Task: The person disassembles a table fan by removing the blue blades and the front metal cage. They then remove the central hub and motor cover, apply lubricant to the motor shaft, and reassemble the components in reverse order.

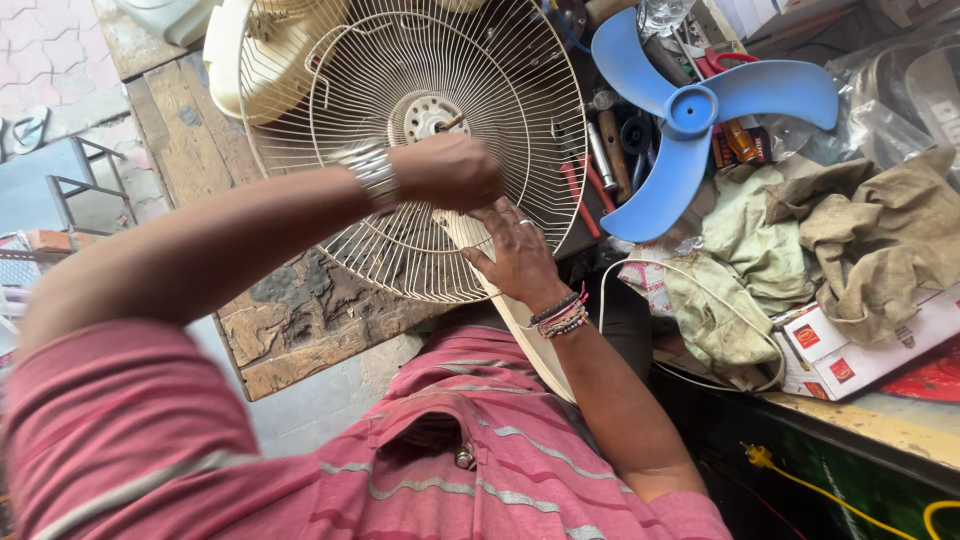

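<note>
Resting on the worn wooden counter [300,320], a cream wire fan guard [400,150] faces up toward the camera, its motor shaft [450,123] poking from the hub. Left hand [450,172] is curled closed over the grille near the hub; what it grips is hidden. Right hand [520,250] lies spread, fingers on the guard's lower rim. A blue fan blade [690,110] lies to the right.
</note>
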